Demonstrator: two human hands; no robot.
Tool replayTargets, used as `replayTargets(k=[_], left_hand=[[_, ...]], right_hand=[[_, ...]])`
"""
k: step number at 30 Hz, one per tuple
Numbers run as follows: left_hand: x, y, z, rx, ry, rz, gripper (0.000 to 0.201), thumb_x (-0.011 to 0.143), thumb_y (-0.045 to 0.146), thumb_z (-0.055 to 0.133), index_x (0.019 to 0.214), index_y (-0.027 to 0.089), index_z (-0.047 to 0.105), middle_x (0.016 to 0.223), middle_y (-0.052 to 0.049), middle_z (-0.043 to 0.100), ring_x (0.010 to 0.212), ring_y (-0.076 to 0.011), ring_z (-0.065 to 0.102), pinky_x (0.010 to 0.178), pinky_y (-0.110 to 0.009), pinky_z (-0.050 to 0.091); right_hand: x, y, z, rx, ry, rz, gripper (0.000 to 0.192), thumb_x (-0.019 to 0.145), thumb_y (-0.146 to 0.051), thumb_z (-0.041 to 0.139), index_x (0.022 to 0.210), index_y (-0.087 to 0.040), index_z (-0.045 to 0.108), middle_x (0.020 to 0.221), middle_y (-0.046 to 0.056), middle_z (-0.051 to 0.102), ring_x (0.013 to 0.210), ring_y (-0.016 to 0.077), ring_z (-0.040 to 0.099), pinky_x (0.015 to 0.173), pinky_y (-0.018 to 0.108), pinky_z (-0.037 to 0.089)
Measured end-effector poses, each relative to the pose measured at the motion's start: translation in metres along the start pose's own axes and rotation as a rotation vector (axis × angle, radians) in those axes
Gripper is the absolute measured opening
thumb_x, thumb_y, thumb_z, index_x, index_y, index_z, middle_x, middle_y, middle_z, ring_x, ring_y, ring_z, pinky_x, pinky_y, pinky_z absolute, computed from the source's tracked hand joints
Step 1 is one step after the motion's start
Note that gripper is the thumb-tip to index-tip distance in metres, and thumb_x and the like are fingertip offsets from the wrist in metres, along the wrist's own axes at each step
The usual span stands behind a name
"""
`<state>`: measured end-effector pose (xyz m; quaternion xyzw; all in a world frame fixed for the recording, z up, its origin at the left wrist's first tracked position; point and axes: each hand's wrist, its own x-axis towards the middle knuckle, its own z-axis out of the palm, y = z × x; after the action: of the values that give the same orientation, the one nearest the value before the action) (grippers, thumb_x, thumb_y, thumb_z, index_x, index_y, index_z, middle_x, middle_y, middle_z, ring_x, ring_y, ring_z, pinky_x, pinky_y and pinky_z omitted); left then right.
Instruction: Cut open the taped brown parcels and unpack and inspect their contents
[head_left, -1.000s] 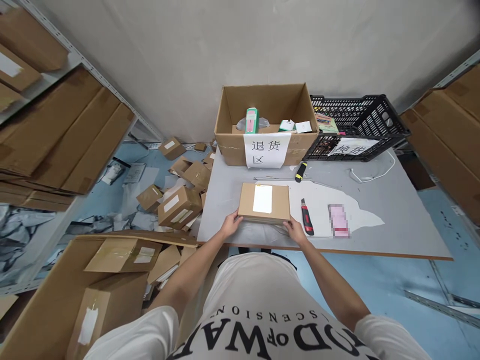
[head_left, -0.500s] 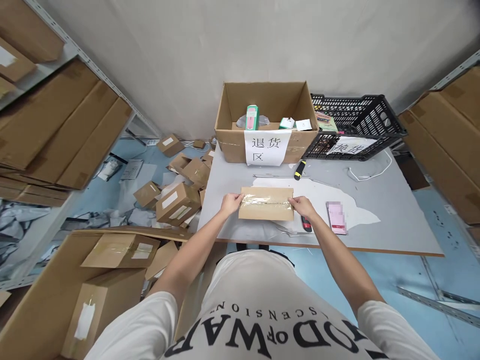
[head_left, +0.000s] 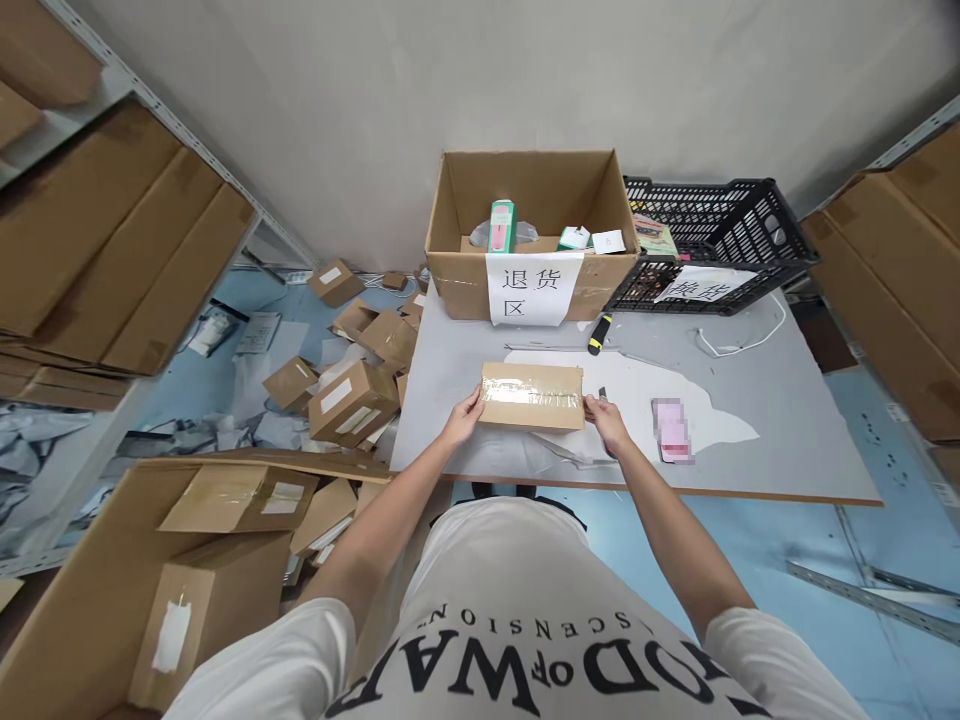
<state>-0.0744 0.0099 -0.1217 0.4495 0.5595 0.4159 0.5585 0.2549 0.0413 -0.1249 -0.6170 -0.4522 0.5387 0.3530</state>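
Note:
A small brown cardboard box with shiny clear tape along its top is held between my two hands over the table's near edge. My left hand grips its left end. At the opposite end, my right hand has its fingers closed on the box's right side. White paper lies beneath the box on the table. Just beyond the right hand a dark utility knife shows only in part. To the right lies a phone with a pink, blurred screen.
A large open carton with a paper sign stands at the table's back, beside a black plastic crate. A yellow-and-black cutter lies before the carton. Discarded boxes cover the floor at left. A big carton sits near my left arm.
Both hands have shifted the box slightly upward in view and tilted it, so its near side shows more. The right hand now covers most of the red-and-black knife.

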Motion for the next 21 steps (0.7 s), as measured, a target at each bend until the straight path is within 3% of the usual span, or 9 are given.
replayTargets(k=[5,8,11,13,16,21], left_hand=[[-0.001,-0.009,0.000,-0.074,0.014,-0.068,0.065,0.084,0.051,0.051,0.139,0.018,0.042,0.146,-0.006,0.035,0.136,-0.0262,0.032,0.113,-0.041,0.023],[-0.001,-0.018,-0.005,-0.128,0.012,-0.144,0.062,0.084,0.043,0.050,0.139,0.017,0.041,0.145,-0.007,0.037,0.133,-0.0271,0.037,0.111,-0.042,0.029],[-0.002,-0.028,-0.010,-0.062,0.015,-0.114,0.067,0.075,0.031,0.059,0.139,0.018,0.042,0.146,-0.005,0.037,0.135,-0.0263,0.034,0.114,-0.039,0.023],[-0.003,-0.034,-0.013,-0.038,0.000,-0.084,0.071,0.071,0.028,0.061,0.139,0.018,0.043,0.147,-0.005,0.035,0.136,-0.0258,0.032,0.115,-0.038,0.020],[-0.005,-0.039,-0.012,-0.028,-0.057,-0.031,0.068,0.070,0.029,0.061,0.136,0.015,0.047,0.145,-0.008,0.039,0.136,-0.0251,0.033,0.115,-0.038,0.018],[-0.009,-0.045,-0.004,0.087,-0.114,0.025,0.058,0.070,0.031,0.064,0.125,0.014,0.057,0.127,-0.011,0.059,0.124,-0.0257,0.048,0.109,-0.042,0.029]], right_hand=[[-0.018,0.021,0.002,0.276,0.032,0.005,0.051,0.072,-0.055,0.063,0.112,-0.023,0.066,0.116,0.008,0.066,0.110,0.0252,0.060,0.098,0.044,0.045],[-0.026,0.033,0.004,0.256,0.060,-0.040,0.062,0.066,-0.039,0.069,0.124,-0.022,0.058,0.128,0.010,0.059,0.121,0.0260,0.053,0.103,0.044,0.040],[-0.032,0.043,0.009,0.123,-0.029,-0.083,0.075,0.064,-0.028,0.068,0.135,-0.024,0.046,0.138,0.009,0.050,0.126,0.0231,0.048,0.106,0.041,0.036],[-0.034,0.047,0.014,0.002,-0.105,-0.103,0.076,0.064,-0.027,0.067,0.136,-0.025,0.043,0.137,0.007,0.050,0.123,0.0215,0.050,0.106,0.040,0.036],[-0.035,0.047,0.020,-0.156,-0.118,-0.115,0.065,0.069,-0.029,0.065,0.131,-0.020,0.047,0.124,0.010,0.061,0.111,0.0224,0.059,0.100,0.040,0.042],[-0.035,0.040,0.024,-0.304,-0.078,-0.134,0.047,0.077,-0.032,0.055,0.120,-0.013,0.052,0.105,0.012,0.068,0.097,0.0240,0.064,0.089,0.038,0.048]])
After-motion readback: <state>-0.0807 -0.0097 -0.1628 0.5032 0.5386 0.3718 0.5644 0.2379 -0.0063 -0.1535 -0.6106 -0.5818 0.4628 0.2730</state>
